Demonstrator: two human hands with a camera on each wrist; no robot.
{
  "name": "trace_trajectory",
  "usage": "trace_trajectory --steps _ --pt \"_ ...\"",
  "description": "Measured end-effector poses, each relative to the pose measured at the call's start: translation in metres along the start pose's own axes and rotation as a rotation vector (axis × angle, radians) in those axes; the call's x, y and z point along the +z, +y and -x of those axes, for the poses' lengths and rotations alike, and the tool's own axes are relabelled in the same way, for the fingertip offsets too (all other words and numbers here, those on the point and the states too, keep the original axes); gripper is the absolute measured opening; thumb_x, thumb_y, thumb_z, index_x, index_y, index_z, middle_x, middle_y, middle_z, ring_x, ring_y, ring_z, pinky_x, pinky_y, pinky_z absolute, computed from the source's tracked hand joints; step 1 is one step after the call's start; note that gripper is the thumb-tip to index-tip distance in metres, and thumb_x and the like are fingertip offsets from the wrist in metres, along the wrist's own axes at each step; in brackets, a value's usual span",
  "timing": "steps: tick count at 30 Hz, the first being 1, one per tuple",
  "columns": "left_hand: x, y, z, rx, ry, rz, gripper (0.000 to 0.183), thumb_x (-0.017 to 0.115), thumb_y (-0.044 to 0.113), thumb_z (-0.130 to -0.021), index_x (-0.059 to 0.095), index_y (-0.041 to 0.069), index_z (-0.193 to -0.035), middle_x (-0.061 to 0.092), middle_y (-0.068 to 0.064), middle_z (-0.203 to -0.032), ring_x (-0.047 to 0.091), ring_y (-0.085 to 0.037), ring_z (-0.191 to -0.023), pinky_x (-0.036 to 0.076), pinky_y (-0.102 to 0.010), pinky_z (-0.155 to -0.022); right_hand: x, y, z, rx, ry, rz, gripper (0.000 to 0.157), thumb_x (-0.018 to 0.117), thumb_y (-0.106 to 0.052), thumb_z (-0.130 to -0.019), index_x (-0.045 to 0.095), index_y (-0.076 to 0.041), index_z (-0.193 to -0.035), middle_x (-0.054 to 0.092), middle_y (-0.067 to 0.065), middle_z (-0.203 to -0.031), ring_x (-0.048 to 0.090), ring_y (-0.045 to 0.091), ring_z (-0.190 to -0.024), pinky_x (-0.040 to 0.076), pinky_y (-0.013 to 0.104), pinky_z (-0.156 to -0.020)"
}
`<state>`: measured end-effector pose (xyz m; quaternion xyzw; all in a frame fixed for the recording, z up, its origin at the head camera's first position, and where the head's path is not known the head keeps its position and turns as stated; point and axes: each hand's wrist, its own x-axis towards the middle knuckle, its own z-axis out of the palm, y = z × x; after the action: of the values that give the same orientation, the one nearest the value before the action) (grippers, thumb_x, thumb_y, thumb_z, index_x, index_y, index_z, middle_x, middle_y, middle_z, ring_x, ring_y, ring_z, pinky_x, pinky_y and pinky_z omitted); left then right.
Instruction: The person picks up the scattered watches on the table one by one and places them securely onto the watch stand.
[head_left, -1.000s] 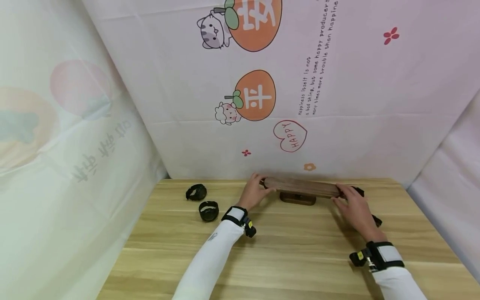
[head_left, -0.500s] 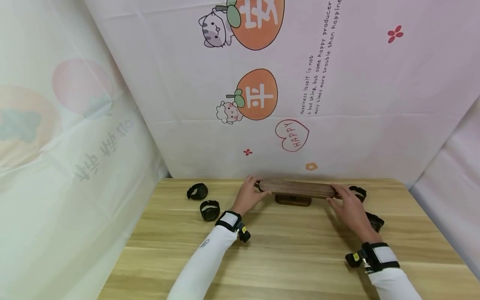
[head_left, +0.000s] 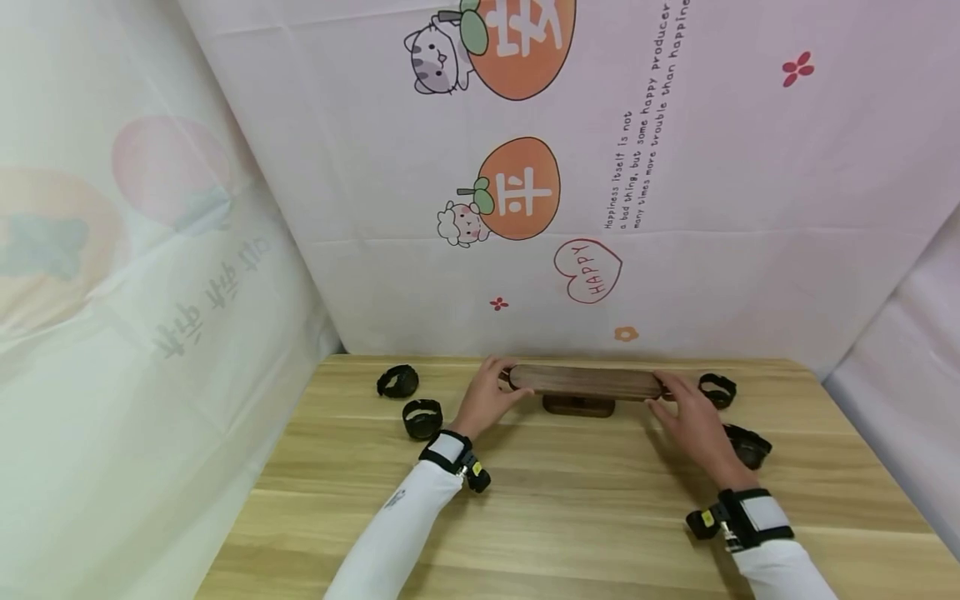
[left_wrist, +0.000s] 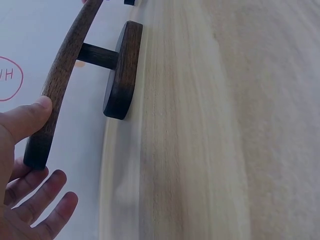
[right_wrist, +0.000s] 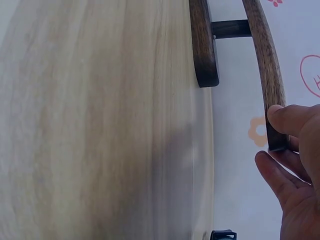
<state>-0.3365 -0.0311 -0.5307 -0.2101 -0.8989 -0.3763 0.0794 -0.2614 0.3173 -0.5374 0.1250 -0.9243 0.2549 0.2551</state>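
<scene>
One post (left_wrist: 98,56), clearest in wrist views

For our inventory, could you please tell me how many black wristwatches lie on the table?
4: a back-left wristwatch, a front-left wristwatch, a back-right wristwatch and a front-right wristwatch, the last partly hidden by the right hand.

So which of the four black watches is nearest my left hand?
The front watch of the left pair. The back watch there sits farther from your left hand; the other two are by your right hand.
</scene>
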Motion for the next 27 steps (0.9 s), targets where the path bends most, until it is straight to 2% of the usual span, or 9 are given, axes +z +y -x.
trace_trajectory --steps 5,13,27 --pt "-0.002 -0.005 0.007 -0.025 0.006 0.007 0.068 0.071 0.052 -0.081 0.053 0.016 -0.136 0.047 -0.004 -0.138 0.05 -0.019 -0.119 0.049 -0.036 -0.095 0.003 -0.003 0.001 0.001 -0.018 -0.004 0.055 0.072 -0.012 -0.086 0.051 0.002 -0.134 0.054 0.027 -0.126 0.058 0.04 -0.101 0.052 0.055 -0.075" --pt "-0.005 -0.012 0.02 -0.026 0.053 0.065 0.067 0.071 0.053 -0.081 0.056 0.015 -0.134 0.05 0.003 -0.126 0.052 -0.012 -0.106 0.054 -0.031 -0.075 0.006 -0.011 -0.001 -0.011 -0.013 -0.013 0.054 0.072 -0.014 -0.086 0.052 0.002 -0.133 0.055 0.026 -0.125 0.059 0.038 -0.1 0.053 0.054 -0.076" --pt "-0.019 -0.019 0.034 -0.036 0.093 0.094 0.062 0.074 0.046 -0.081 0.056 0.016 -0.133 0.052 0.002 -0.123 0.053 -0.012 -0.102 0.054 -0.028 -0.071 0.013 -0.028 0.0 -0.02 -0.029 -0.031 0.055 0.072 -0.016 -0.087 0.051 0.001 -0.135 0.053 0.027 -0.128 0.055 0.041 -0.108 0.05 0.058 -0.084"
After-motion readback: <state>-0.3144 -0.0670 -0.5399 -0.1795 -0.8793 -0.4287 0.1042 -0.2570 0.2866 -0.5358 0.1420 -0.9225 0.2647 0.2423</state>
